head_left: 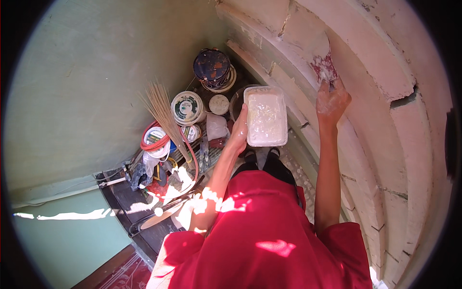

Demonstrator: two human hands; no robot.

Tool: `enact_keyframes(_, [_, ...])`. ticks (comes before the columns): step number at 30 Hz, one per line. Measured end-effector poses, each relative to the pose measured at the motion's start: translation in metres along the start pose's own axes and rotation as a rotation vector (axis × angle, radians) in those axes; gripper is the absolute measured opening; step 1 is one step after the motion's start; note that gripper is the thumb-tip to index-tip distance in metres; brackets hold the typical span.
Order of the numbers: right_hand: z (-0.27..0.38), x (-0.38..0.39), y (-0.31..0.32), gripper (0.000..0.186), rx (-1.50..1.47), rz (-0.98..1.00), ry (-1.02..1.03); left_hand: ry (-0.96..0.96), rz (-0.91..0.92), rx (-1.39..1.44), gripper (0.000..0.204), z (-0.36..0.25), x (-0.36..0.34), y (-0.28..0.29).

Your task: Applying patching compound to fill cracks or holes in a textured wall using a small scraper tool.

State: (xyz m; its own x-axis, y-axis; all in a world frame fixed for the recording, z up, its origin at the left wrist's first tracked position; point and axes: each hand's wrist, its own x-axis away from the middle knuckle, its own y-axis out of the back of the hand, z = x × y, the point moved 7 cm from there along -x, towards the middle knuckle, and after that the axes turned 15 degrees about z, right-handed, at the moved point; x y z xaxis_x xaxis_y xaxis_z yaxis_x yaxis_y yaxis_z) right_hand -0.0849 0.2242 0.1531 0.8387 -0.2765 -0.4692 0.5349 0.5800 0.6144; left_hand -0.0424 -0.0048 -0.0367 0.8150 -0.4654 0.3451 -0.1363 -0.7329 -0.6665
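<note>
Red cloth came closest to the camera: my shirt (269, 226), soft, lightly creased and splashed with hard sunlight, filled the space around six o'clock. Just off the middle, toward one o'clock, sat a rectangular tub (267, 143) with rounded corners and pale, see-through-looking walls. Inside it lay white paste (266, 115), wet and glossy, its surface uneven and ridged.

With my left grip (238, 132) I clasped the tub by its left long side, thumb up near the rim; whatever my other fingers did underneath was hidden. Farther out toward one to two o'clock, my right grip (333, 103), its skin dusted white, was closed around a scraper (323, 66) with a reddish, paste-smeared handle and a flat, pale blade. The blade pointed up over the curved, stepped wall (356, 62), a chalky pinkish surface broken by cracks and ragged edges; whether the two touched I could not tell.

At eleven o'clock stood a round bucket (211, 65), its dark top blotched rusty brown. Toward ten, a broom (166, 111) of thin, stiff straws leaned beside a round white container (186, 108). At nine o'clock curled a smooth red hose (156, 147).
</note>
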Motion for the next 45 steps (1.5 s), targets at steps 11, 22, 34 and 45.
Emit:
enact_keyframes(11, [-0.033,-0.013,-0.052,0.022,0.110,-0.073,0.043,0.026,-0.037,-0.027,0.073,-0.006,0.003,-0.002])
enact_keyframes(22, [-0.013,0.009,0.019,0.022,-0.001,0.052,0.002,0.025,0.040,-0.016,0.069,-0.005,-0.012,-0.013])
enact_keyframes(34, [0.027,-0.044,-0.010,0.031,0.305,0.219,0.118,0.036,0.041,-0.016,0.068,-0.003,-0.013,-0.014])
enact_keyframes(45, [0.074,-0.107,-0.081,0.015,0.783,0.681,0.432,0.023,0.063,-0.006,0.069,0.001,-0.008,-0.023])
